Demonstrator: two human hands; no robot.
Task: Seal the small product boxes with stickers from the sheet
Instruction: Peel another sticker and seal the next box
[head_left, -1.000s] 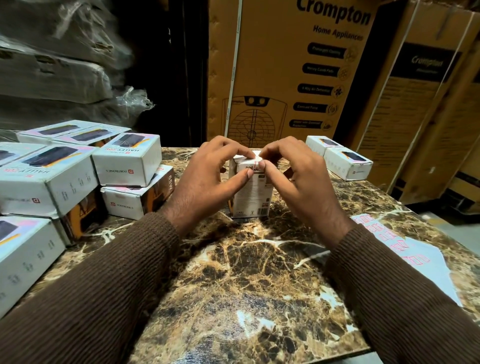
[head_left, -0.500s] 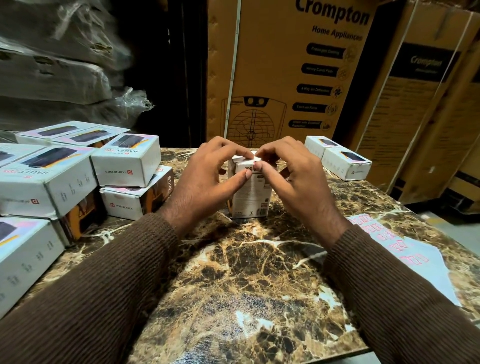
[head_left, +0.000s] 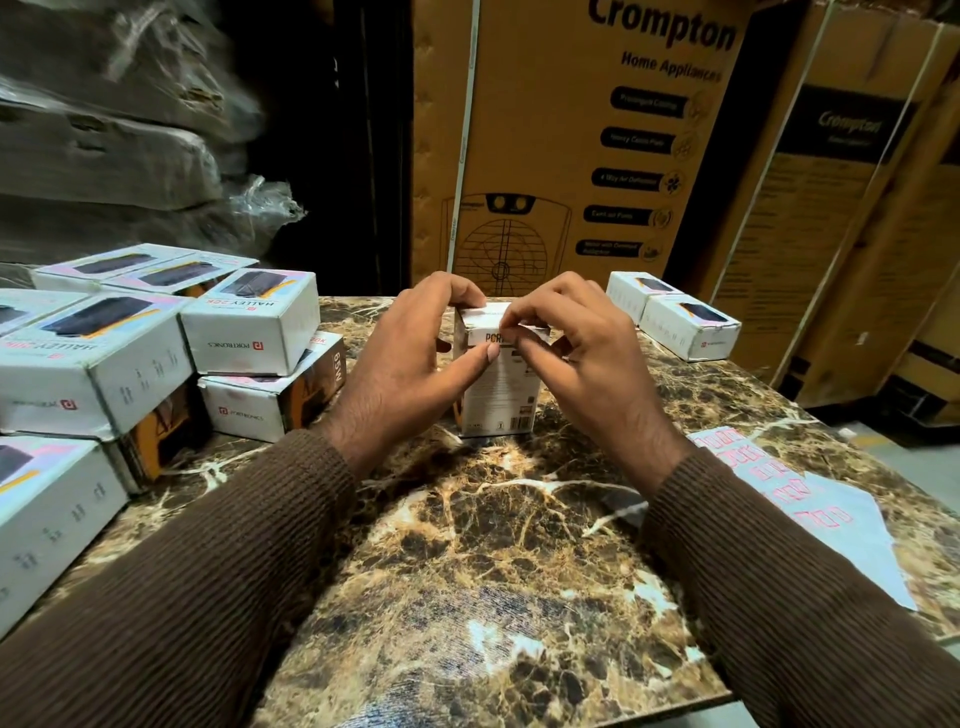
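Brown-and-gold marble patterns the tabletop (head_left: 467, 571), and near its middle a small white Portronics product box (head_left: 496, 395) stands upright on one end, barcode side toward the camera. The left hand (head_left: 410, 364) grips this box from the left: its fingers curl over the top far edge and its thumb presses flat against the near face just under the printed lettering. The right hand (head_left: 576, 353) comes in from the right with fingers bent, its fingertips (head_left: 511, 325) pinching at the top near edge of the box where the flap closes; whether a sticker sits under them cannot be made out, since the fingers cover that spot. Both forearms wear ribbed brown sleeves (head_left: 208, 597). The sticker sheet (head_left: 821, 514), pale blue with rows of pink-red labels, lies flat on the right side of the table, well apart from the held box and partly hidden by the right sleeve. To the left a stack of white product boxes (head_left: 156, 353) is piled two high, several marked HALLEY 20K, some showing orange sides. At the far right edge two more white boxes (head_left: 675, 319) lie touching each other. Behind the table stands a large tan Crompton carton (head_left: 571, 145), with more cartons to its right and plastic-wrapped bundles (head_left: 114, 130) at the upper left.
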